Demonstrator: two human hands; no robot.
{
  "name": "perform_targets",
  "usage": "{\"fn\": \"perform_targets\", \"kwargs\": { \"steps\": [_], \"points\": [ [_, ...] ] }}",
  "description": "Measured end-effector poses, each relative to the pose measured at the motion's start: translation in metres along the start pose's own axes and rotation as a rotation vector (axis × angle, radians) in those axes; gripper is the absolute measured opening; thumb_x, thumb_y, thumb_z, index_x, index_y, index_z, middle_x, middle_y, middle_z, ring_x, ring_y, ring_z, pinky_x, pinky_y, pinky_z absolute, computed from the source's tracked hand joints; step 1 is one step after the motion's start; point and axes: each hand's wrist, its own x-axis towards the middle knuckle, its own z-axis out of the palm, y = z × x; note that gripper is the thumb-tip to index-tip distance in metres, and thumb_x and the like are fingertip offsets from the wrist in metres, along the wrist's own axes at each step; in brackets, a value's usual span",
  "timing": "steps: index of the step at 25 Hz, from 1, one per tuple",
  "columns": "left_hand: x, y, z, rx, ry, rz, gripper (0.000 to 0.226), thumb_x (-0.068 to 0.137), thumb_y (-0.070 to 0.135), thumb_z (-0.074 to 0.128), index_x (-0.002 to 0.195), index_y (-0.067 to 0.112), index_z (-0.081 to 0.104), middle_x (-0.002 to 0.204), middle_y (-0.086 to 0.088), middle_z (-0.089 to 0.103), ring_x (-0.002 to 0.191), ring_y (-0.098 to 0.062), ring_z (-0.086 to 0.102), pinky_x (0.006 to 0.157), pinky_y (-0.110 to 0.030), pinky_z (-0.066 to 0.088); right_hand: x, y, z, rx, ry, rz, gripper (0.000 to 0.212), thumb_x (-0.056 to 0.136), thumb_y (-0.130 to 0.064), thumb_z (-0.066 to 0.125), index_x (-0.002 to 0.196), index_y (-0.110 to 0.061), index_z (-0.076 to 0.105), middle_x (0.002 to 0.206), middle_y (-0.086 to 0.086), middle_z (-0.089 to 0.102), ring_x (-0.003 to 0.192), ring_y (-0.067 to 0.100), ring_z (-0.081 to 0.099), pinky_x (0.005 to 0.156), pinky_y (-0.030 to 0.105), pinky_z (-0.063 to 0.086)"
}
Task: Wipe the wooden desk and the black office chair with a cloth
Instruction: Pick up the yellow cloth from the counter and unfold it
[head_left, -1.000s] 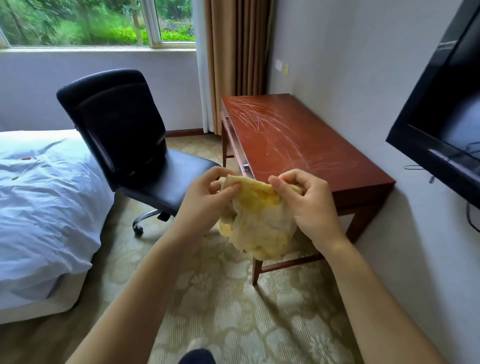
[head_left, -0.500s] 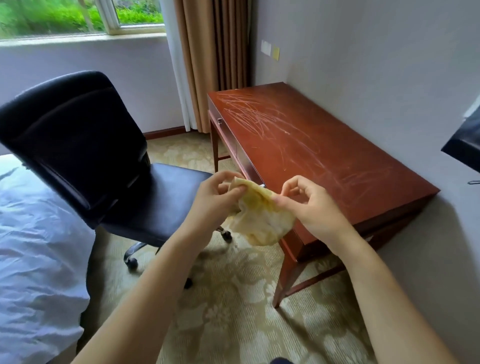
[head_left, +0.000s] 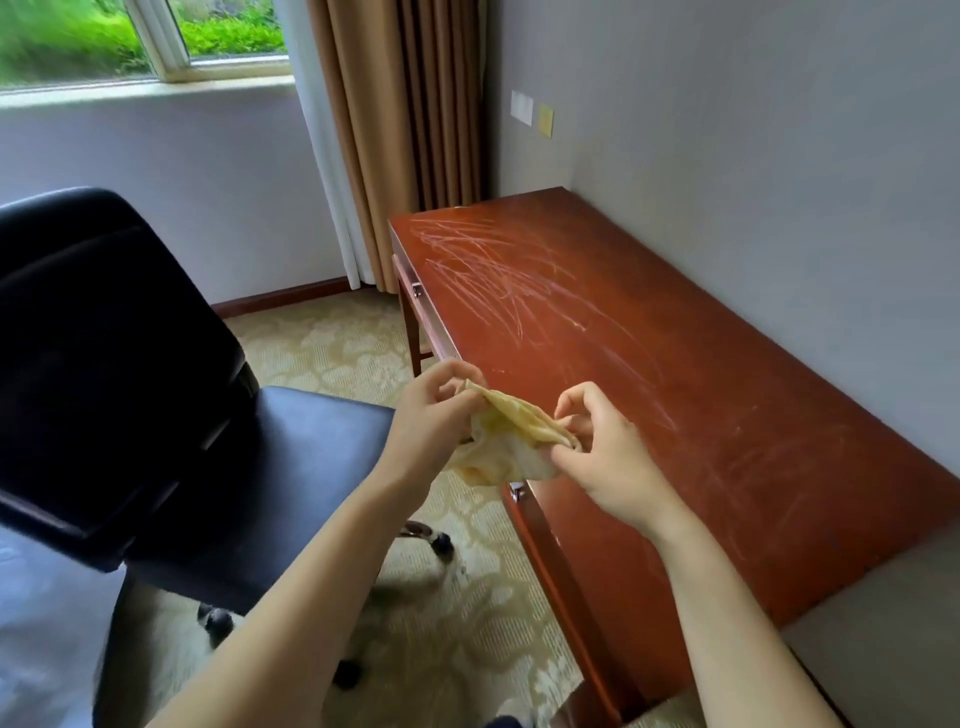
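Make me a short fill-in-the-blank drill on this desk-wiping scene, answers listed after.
1. Both hands, left hand and right hand, hold a yellow ____.
2. The desk top is covered in pale ____ marks.
3. The black chair stands to the ____ of the desk.
4. Behind the desk's far end hangs a brown ____.

Answers: cloth; scribble; left; curtain

No readable text, label or number shows anywhere; the two small wall notes look blank.

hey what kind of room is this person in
Probably a hotel room or bedroom: a wooden desk against the wall, a black office chair, floor-length curtains beside a window, and patterned carpet.
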Motion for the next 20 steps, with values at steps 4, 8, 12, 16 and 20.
{"fn": "perform_targets", "kwargs": {
  "steps": [4, 8, 12, 16, 20],
  "points": [
    [0.067, 0.001, 0.01, -0.026, -0.017, 0.018, 0.032, 0.067, -0.004, 0.047, 0.059, 0.025, 0.058, 0.064, 0.004, 0.062, 0.055, -0.013, 0.053, 0.048, -0.022, 0.043, 0.06, 0.009, -0.014, 0.123, 0.232, -0.013, 0.023, 0.078, 0.001, 0.066, 0.086, -0.018, 0.053, 0.07, 0.0, 0.059, 0.06, 0.009, 0.048, 0.056, 0.019, 0.038],
    [0.111, -0.01, 0.025, 0.084, -0.18, 0.047, 0.021, 0.071, 0.015, 0.064, 0.087, 0.027, 0.066, 0.09, 0.007, 0.068, 0.082, -0.016, 0.064, 0.071, -0.029, 0.055, 0.086, 0.02, -0.024, 0.231, 0.442, 0.022, 0.021, 0.081, -0.005, 0.065, 0.088, -0.023, 0.057, 0.075, -0.009, 0.059, 0.065, 0.003, 0.053, 0.06, 0.02, 0.044],
    [0.142, -0.016, 0.049, 0.189, -0.553, 0.005, 0.019, 0.091, 0.03, 0.061, 0.109, 0.028, 0.066, 0.095, 0.005, 0.072, 0.084, -0.006, 0.066, 0.067, -0.015, 0.046, 0.097, 0.028, -0.029, 0.302, 0.67, 0.102, 0.021, 0.082, -0.011, 0.061, 0.09, -0.03, 0.056, 0.074, -0.012, 0.06, 0.065, 0.0, 0.055, 0.06, 0.018, 0.047],
    [0.158, -0.012, 0.068, 0.055, -0.684, -0.057, 0.031, 0.099, 0.024, 0.047, 0.08, 0.015, 0.069, 0.067, 0.001, 0.063, 0.06, -0.01, 0.057, 0.057, -0.022, 0.045, 0.098, 0.039, -0.03, 0.255, 0.816, 0.198, 0.025, 0.084, -0.017, 0.066, 0.103, -0.028, 0.053, 0.088, -0.01, 0.063, 0.081, 0.009, 0.06, 0.072, 0.021, 0.047],
    [0.167, -0.013, 0.08, -0.135, -0.733, -0.134, 0.026, 0.099, 0.018, 0.044, 0.082, 0.012, 0.062, 0.059, 0.003, 0.056, 0.051, -0.008, 0.051, 0.049, -0.019, 0.043, 0.075, 0.05, -0.009, -0.265, 1.105, 0.133, 0.057, 0.086, -0.029, 0.064, 0.135, -0.012, 0.042, 0.134, 0.006, 0.048, 0.123, 0.02, 0.041, 0.104, 0.037, 0.036]
  ]
}}
